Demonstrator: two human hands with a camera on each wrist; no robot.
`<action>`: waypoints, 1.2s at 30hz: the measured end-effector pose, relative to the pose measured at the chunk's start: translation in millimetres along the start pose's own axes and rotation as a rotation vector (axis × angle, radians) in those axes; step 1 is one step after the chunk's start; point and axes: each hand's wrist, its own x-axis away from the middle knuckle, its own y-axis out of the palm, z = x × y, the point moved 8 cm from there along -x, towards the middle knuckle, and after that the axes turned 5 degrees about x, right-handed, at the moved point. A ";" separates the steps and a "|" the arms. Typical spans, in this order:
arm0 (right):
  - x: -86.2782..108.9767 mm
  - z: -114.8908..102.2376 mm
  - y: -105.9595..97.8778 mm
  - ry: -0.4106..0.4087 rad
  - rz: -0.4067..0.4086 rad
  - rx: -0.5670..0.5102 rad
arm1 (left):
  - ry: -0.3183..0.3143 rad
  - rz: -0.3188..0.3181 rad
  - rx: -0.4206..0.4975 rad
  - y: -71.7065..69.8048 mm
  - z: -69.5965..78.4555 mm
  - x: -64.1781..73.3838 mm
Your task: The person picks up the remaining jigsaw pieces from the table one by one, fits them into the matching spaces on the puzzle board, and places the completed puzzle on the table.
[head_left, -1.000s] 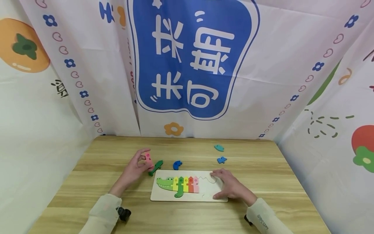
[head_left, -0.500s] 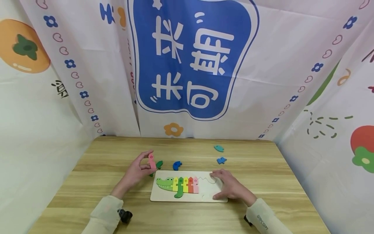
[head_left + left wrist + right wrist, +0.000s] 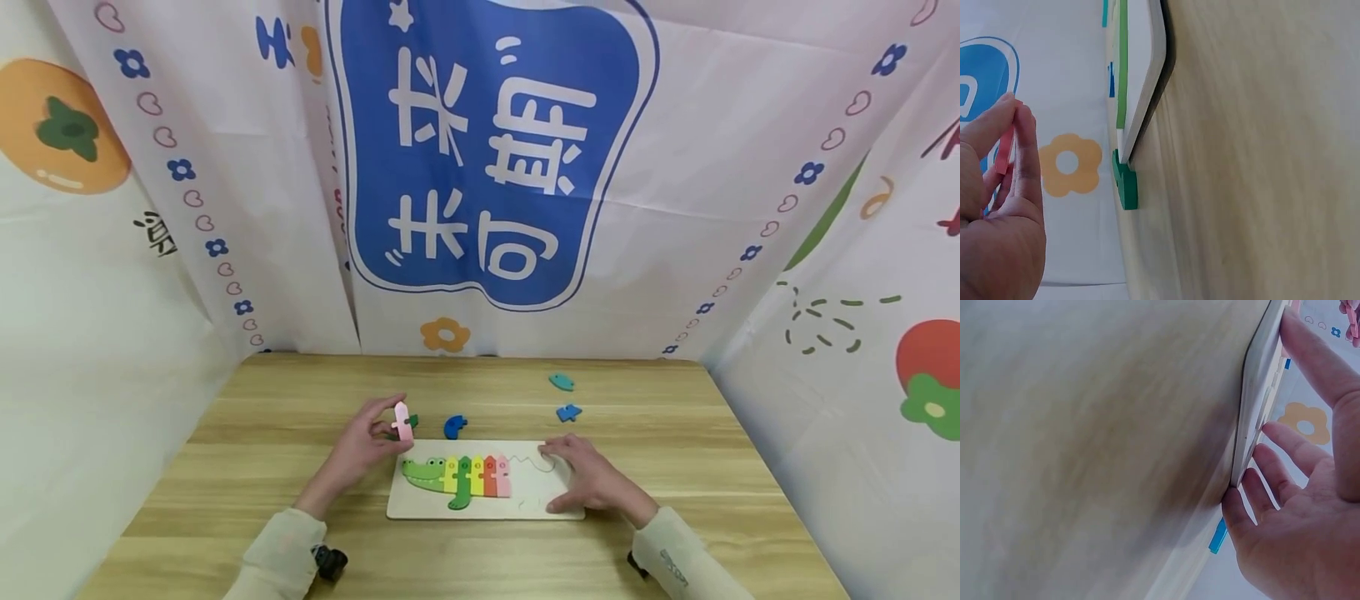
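My left hand [image 3: 358,446] pinches a pink puzzle piece [image 3: 402,423] between thumb and fingers, held upright just above the board's far left corner. In the left wrist view the pink piece shows edge-on between the fingertips. The pale wooden puzzle board [image 3: 528,483] lies flat, with a crocodile head [image 3: 422,472] and yellow, green, red and pink body pieces set from the left to its middle. Outlines show on its bare right part. My right hand [image 3: 591,477] rests across the board's right end, fingers spread and fairly straight, touching its edges, as the right wrist view also shows.
A dark green piece [image 3: 1126,184] lies by the board's far left corner, partly behind the left hand in the head view. Past the board lie a blue curved piece [image 3: 453,427], a blue jagged piece [image 3: 568,412] and a teal piece [image 3: 561,382]. Printed cloth surrounds the wooden table [image 3: 480,562].
My left hand has moved right and slightly nearer with the pink piece, from beside the dark green piece to the board's corner. The piece has turned, showing a paler face. The right hand stays put.
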 end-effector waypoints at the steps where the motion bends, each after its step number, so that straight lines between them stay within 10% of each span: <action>1: 0.1 -0.1 0.2 0.000 0.000 0.000 | -0.002 -0.007 -0.012 1.8 -0.4 0.9; 36: -2.1 2.9 1.5 0.055 0.002 0.007 | 0.064 -0.165 -0.279 82.7 12.9 -9.4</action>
